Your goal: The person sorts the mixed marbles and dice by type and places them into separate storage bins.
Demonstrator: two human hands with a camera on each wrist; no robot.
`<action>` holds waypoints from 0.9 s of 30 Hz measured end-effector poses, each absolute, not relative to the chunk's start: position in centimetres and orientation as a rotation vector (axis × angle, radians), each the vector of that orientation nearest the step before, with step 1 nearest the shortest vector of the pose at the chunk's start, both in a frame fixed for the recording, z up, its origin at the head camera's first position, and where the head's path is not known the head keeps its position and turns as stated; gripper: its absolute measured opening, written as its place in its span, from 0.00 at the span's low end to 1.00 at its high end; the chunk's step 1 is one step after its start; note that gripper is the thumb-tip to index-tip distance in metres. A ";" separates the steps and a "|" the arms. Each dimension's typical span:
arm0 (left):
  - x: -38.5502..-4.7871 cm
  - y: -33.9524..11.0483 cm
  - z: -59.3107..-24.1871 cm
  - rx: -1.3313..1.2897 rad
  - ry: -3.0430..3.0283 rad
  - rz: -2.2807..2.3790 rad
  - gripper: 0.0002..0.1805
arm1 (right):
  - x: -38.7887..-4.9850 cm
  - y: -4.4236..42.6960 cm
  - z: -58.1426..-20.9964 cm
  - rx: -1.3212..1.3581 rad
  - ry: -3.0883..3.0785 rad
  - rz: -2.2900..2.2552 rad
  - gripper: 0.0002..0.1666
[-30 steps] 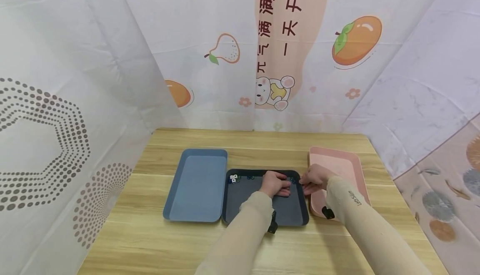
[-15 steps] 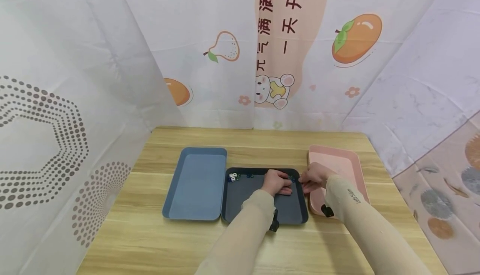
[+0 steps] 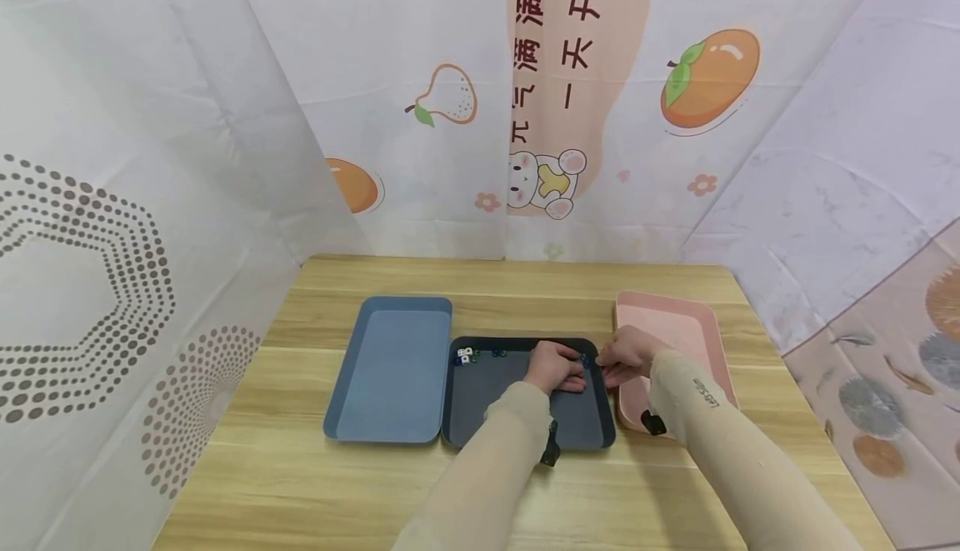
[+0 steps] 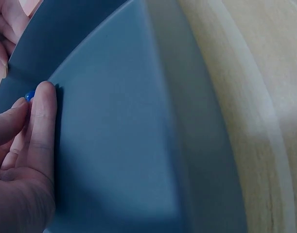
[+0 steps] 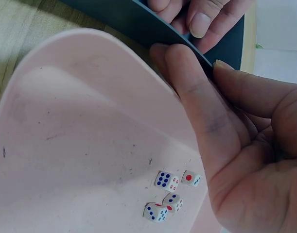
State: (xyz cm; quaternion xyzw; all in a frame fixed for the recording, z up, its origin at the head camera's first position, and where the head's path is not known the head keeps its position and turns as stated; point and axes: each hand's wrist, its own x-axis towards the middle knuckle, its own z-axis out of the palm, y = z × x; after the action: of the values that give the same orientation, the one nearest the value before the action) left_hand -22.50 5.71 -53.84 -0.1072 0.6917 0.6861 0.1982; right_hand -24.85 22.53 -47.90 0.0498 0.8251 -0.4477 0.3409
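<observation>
The left hand (image 3: pixel 555 366) is inside the dark tray (image 3: pixel 495 397), near its right side. In the left wrist view a small blue bead (image 4: pixel 30 95) sits between the thumb and fingertips of the left hand (image 4: pixel 26 155). The right hand (image 3: pixel 628 351) holds the dark tray's right rim, thumb on one side and fingers on the other, as the right hand (image 5: pixel 255 131) shows in the right wrist view. White dice (image 3: pixel 465 355) and several small blue and green beads (image 3: pixel 498 353) lie along the tray's back edge.
A blue tray (image 3: pixel 397 368) stands left of the dark one. The pink tray (image 3: pixel 678 322) is at the right, partly under the right arm; several white dice (image 5: pixel 166 180) lie in it. Patterned curtains (image 3: pixel 390 101) hang behind the wooden table (image 3: pixel 300 493).
The left hand has shifted slightly right, its fingertips closer to the beads by the tray's right side. The right hand stays at the rim.
</observation>
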 end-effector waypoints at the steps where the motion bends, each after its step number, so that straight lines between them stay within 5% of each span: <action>1: -22.5 5.8 -53.8 -0.299 1.936 1.918 0.14 | -24.8 22.6 -47.9 0.126 2.144 -1.164 0.14; 27: -21.9 6.6 -53.2 -0.295 1.918 1.889 0.10 | -24.9 22.7 -48.1 0.103 2.159 -1.174 0.12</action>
State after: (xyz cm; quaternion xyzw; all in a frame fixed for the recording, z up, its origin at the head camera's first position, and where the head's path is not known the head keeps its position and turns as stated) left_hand -21.88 6.63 -53.24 -0.1064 0.6918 0.6811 0.2150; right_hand -24.87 22.69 -48.06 0.0393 0.8272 -0.4497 0.3345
